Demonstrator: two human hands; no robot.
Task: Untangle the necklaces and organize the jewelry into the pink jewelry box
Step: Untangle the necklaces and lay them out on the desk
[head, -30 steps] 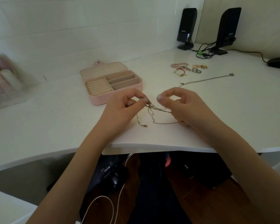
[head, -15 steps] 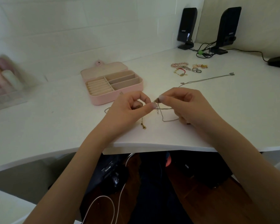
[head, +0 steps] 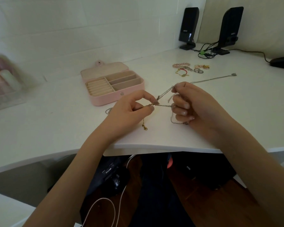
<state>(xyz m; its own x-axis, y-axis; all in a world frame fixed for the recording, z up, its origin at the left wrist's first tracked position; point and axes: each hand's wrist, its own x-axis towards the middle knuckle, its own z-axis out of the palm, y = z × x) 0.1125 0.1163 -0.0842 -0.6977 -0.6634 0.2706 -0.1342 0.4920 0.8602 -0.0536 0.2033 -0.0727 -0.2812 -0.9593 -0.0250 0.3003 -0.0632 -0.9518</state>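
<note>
Thin tangled necklaces (head: 164, 100) are stretched between my two hands just above the white desk (head: 56, 128). My left hand (head: 131, 112) pinches the knot between thumb and forefinger. My right hand (head: 192, 104) pinches the chains with its fingers curled. A gold clasp end (head: 144, 127) hangs down under the left hand, and one silver chain (head: 215, 78) trails away to the back right. The pink jewelry box (head: 111, 84) lies open behind the left hand, its compartments holding nothing that I can see.
A small pile of bracelets and rings (head: 190, 68) lies at the back right. Two black speakers (head: 188, 28) with cables stand against the wall, and a dark object (head: 282, 63) sits at the right edge. A blurred clear organiser (head: 3, 84) is at the far left.
Both hands have drawn apart, pulling the chains taut between them. My right hand moved to the right and up a little; the knot stays in my left fingers.
</note>
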